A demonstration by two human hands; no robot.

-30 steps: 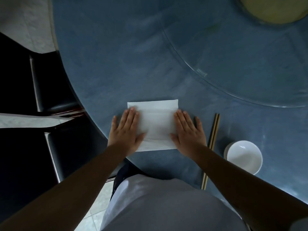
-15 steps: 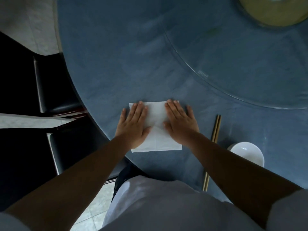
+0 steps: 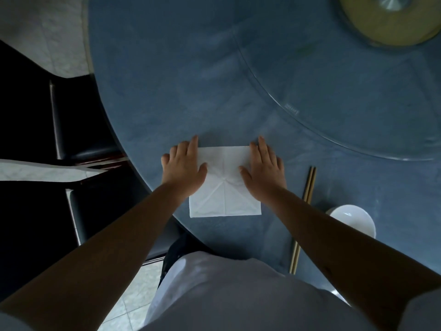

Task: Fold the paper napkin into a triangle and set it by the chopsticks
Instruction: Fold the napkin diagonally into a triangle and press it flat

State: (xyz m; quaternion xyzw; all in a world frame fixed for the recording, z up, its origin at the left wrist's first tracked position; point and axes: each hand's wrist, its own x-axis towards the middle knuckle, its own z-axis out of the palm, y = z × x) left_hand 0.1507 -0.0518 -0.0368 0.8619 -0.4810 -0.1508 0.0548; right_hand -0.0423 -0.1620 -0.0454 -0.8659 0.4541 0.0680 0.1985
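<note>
A white paper napkin [image 3: 224, 189] lies flat and square on the blue table near its front edge, with crease lines radiating from its middle. My left hand [image 3: 183, 167] presses flat on the napkin's upper left edge, fingers spread. On the upper right edge my right hand [image 3: 263, 169] lies flat the same way. A pair of wooden chopsticks [image 3: 307, 194] lies to the right of the napkin, pointing away from me; my right forearm crosses over their middle.
A white bowl [image 3: 353, 222] sits right of the chopsticks. A glass turntable [image 3: 334, 96] covers the far right of the round blue table [image 3: 167, 80]. Dark chairs [image 3: 78, 130] stand at the left, beside the table's curved edge.
Both hands slid outward from the napkin's middle to its left and right upper edges, uncovering the creased centre. The napkin stays flat in place.
</note>
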